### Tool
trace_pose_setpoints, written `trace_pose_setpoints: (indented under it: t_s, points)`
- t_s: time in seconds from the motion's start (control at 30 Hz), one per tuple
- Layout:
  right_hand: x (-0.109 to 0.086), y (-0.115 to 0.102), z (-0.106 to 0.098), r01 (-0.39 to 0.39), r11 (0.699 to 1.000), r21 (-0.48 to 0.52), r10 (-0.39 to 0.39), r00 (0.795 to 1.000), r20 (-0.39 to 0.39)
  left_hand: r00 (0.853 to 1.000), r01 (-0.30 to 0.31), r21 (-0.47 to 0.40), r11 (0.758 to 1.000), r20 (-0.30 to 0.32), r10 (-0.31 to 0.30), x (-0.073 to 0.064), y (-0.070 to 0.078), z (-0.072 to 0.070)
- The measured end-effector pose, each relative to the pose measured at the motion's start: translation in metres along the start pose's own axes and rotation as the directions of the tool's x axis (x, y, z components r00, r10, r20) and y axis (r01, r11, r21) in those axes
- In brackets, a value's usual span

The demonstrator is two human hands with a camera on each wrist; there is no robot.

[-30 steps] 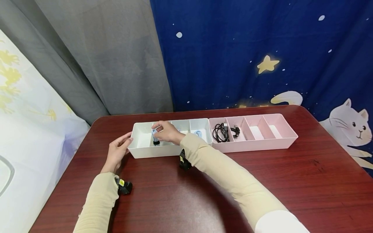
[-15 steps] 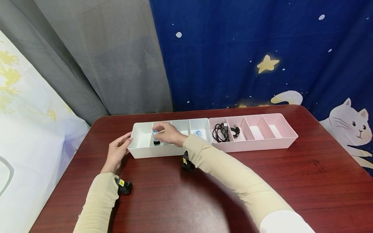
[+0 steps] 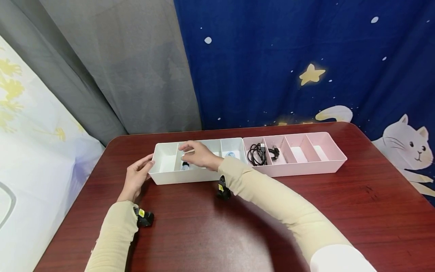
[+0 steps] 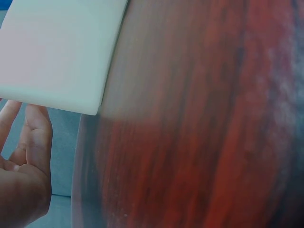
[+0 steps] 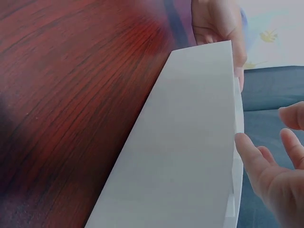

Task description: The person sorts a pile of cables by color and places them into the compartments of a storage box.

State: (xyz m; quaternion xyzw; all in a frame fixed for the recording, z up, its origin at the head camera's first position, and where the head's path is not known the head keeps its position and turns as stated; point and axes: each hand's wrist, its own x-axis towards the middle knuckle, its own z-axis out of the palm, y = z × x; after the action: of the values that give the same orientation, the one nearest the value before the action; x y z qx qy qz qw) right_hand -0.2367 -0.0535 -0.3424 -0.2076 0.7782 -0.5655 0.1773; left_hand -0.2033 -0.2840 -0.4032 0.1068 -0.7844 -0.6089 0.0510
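Note:
In the head view, a white divided box stands on the table. My left hand rests against its left end, the fingers extended along the end wall and the thumb near the rim. My right hand hovers over the second compartment from the left. Its thumb and fingers are spread apart with nothing between them in the right wrist view. Below the fingertips lies a pale cable with a black tie, partly hidden by the hand. A coiled light-blue cable lies in the right-hand compartment.
A pink divided box adjoins the white one on the right. It holds a coiled black cable and a smaller black cable bundle in its two left compartments. Both boxes stand near the back of the reddish-brown table.
The right hand has let go of the cable with the black tie, which now sits lower in the compartment. The hand has shifted slightly right. The left hand keeps its place.

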Motion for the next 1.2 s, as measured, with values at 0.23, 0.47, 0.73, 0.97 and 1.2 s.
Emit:
trace_pose_setpoints:
  t_s: [0.23,0.47,0.73,0.97,1.2]
  points:
    - [-0.010,0.001,0.000,0.016,1.000,0.023,-0.017,0.999,0.033,1.000,0.000,-0.011,1.000,0.007,0.001,0.001,-0.001,0.000]
    - [-0.020,0.004,-0.001,0.077,0.997,0.012,-0.078,0.996,0.038,1.000,-0.001,-0.002,1.000,0.008,0.001,0.000,-0.001,0.000]
    - [-0.033,0.007,-0.006,0.133,0.991,0.015,-0.133,0.991,0.026,1.000,0.002,0.000,1.000,0.008,-0.002,0.000,0.000,0.000]
    - [-0.048,0.016,-0.014,0.164,0.986,-0.009,-0.164,0.986,0.003,1.000,0.010,0.028,1.000,0.004,-0.010,0.000,0.001,0.001]
    - [-0.061,0.025,-0.022,0.192,0.976,0.101,-0.192,0.981,-0.009,1.000,0.005,0.015,1.000,0.005,-0.005,-0.001,0.003,0.001]
